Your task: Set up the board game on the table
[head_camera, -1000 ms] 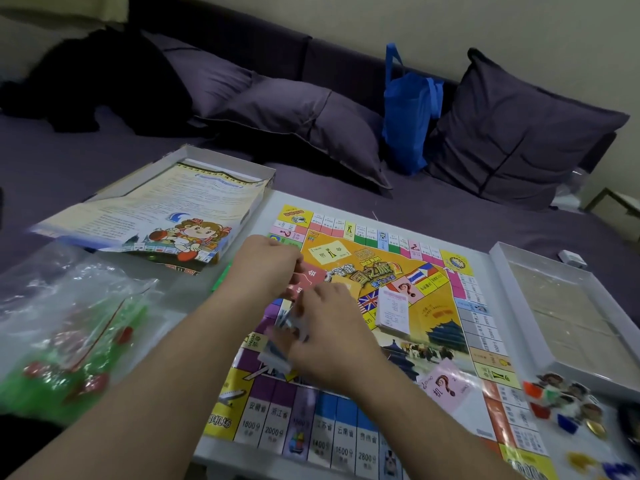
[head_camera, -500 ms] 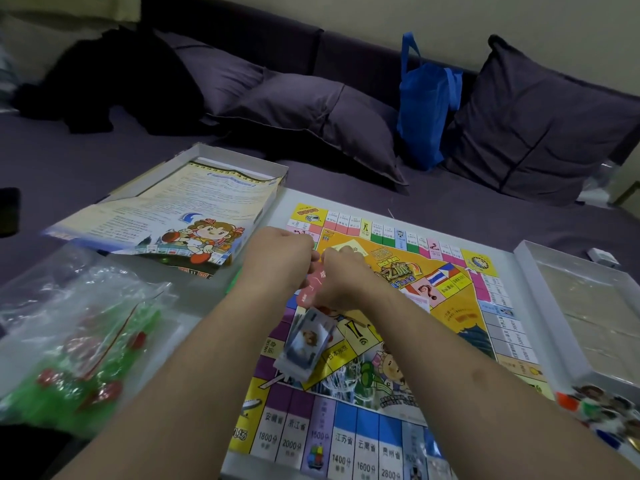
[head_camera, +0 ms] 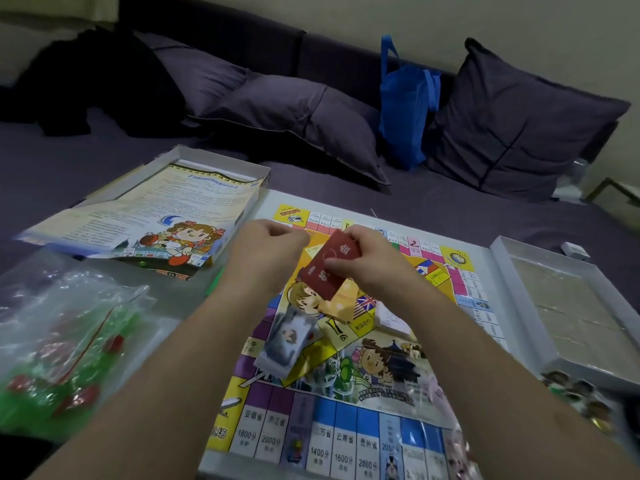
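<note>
A: What sits closest, at the bottom of the frame?

B: Two bare forearms reach in from the lower edge over a white table (head_camera: 266, 202). The game board (head_camera: 349, 427) lies flat on it, filling the centre, its near row of blue and purple squares along the bottom edge.

A: And at lower left?

B: A clear plastic bag (head_camera: 69, 341) of green and red pieces, crumpled on the table. At lower right, a cluster of small round tokens (head_camera: 581, 393), blurred.

A: The hands?

B: Mid-frame, above the board. The right hand (head_camera: 374, 261) pinches a stack of red cards (head_camera: 329, 268) between thumb and fingers. The left hand (head_camera: 266, 247) is curled just beside the stack's left edge; I cannot tell whether it touches the cards. A wrapped card pack (head_camera: 287, 341) shows below the hands, and a white card stack (head_camera: 394, 317) rests on the board to the right.

A: Farther back?

B: At left, an open box (head_camera: 221, 161) with a printed rules sheet (head_camera: 145, 216) draped over it. At the right edge, a shallow white tray (head_camera: 502, 251).

A: Beyond the table?

B: A dark purple sofa (head_camera: 450, 209) with purple cushions (head_camera: 304, 109), a blue bag (head_camera: 405, 105) upright between them, a black garment (head_camera: 90, 77) at upper left, and a pale wall (head_camera: 346, 15) behind.
</note>
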Motion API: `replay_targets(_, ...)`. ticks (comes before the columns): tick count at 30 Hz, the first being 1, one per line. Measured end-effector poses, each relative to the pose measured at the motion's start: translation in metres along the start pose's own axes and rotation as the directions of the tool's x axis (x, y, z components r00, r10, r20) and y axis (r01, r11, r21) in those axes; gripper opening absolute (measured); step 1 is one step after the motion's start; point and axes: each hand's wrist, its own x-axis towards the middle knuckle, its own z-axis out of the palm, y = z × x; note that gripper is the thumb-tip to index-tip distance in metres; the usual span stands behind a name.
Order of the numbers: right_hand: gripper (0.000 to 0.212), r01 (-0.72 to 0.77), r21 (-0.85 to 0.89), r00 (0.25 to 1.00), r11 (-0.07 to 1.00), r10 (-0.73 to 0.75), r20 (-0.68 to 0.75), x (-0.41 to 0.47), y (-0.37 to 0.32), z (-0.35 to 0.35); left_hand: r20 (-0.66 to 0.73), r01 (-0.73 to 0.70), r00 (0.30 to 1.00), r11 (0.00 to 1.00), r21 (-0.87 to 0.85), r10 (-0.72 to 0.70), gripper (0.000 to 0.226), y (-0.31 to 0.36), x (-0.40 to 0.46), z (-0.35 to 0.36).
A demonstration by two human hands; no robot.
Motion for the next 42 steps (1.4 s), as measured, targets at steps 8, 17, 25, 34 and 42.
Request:
replay_targets(8,0.034,0.109,0.004,0.991,0.994,-0.109,0.078,-0.078,0.007,-0.027,0.611,0.304,0.757,0.953,-0.014,-0.232,0.027,0.005,-0.038,0.040)
replay_targets(17,0.076,0.248,-0.154,0.968,0.956,-0.250,0.010,-0.135,0.035,-0.029,0.541,0.276,0.813,0.960,-0.038,-0.213,0.022,0.000,-0.071,0.070)
replay_targets(25,0.102,0.100,-0.188,0.992,0.977,-0.113,-0.056,-0.164,0.069,-0.047,0.582,0.301,0.783,0.952,-0.050,-0.217,0.015,-0.009,-0.099,0.105)
replay_targets(34,0.039,-0.034,-0.264,0.988,0.964,-0.008,-0.157,-0.177,0.098,-0.082,0.654,0.299,0.700,0.949,0.096,-0.287,0.030,-0.017,-0.102,0.130)
replay_targets(42,0.053,-0.128,-0.561,0.992,0.818,0.098,-0.083,-0.163,0.132,-0.076,0.392,0.220,0.888,0.971,0.091,-0.238,0.015,-0.019,-0.077,0.121)
